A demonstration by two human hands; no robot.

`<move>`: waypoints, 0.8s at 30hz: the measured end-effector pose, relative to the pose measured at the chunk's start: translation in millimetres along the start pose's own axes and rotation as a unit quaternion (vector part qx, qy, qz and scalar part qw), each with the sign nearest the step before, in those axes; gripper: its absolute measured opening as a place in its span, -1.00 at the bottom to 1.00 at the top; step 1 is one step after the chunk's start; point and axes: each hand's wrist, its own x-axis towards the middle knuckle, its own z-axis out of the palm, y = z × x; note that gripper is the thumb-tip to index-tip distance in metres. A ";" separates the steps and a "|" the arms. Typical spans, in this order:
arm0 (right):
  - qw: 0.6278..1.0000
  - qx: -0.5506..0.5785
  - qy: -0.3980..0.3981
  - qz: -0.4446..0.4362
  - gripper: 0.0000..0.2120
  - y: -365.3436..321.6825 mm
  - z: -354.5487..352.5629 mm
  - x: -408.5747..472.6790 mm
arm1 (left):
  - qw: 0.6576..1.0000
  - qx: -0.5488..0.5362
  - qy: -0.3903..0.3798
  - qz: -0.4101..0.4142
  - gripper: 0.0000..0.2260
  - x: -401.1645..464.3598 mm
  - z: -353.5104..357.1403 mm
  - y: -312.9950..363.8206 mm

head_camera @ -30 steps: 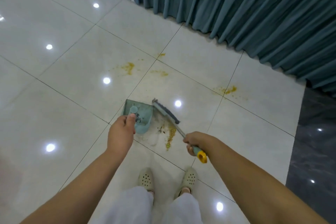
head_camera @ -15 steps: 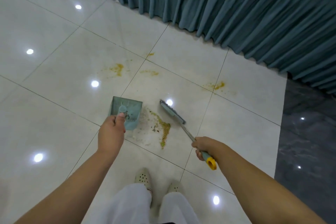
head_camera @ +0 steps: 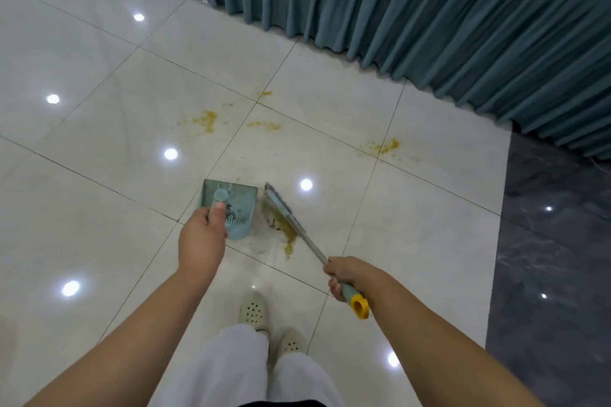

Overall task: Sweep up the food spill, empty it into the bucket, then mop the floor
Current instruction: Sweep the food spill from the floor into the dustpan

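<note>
A: Pale-green plastic, that dustpan (head_camera: pixel 231 208). It is sitting on the white tile floor (head_camera: pixel 99 208), and the left hand (head_camera: pixel 202 241) is gripping its handle, thumb lying on top.

B: And the right hand (head_camera: pixel 347 276)?

A: It is curling round the brush (head_camera: pixel 297 235) at the grey grip, just above the yellow end. The brush head is lying on the floor just beside the dustpan's right edge.

B: Where is the food spill (head_camera: pixel 284 231) lying?

A: A yellow-brown streak is lying against the bristles, between brush and pan. Smaller patches (head_camera: pixel 206 119) are sitting farther off, near the teal curtain (head_camera: pixel 429 10).
</note>
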 end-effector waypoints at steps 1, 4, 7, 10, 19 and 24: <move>1.000 0.004 0.009 -0.006 -0.63 7.8 -5.2 -2.7 | 1.000 0.003 0.000 0.002 -0.62 -7.5 1.1 -0.9; 0.999 0.013 0.035 -0.019 -0.61 32.0 -28.2 -9.3 | 1.000 0.005 0.000 0.006 -0.61 -31.7 4.3 -2.5; 0.998 0.023 0.046 -0.020 -0.77 54.7 -59.0 -14.2 | 1.000 0.008 0.007 0.011 -0.62 -57.4 6.5 -7.9; 0.998 0.037 0.055 -0.007 -0.89 78.2 -87.7 -10.0 | 1.000 0.010 0.010 0.012 -0.62 -80.0 8.5 -18.0; 0.996 0.086 0.033 0.022 -0.95 129.5 -76.9 1.7 | 0.999 0.027 0.019 0.001 -0.60 -120.8 13.1 -49.0; 0.993 0.113 -0.027 0.036 -0.91 122.4 -27.7 -1.2 | 0.999 0.014 0.027 -0.024 -0.59 -126.8 4.8 -63.8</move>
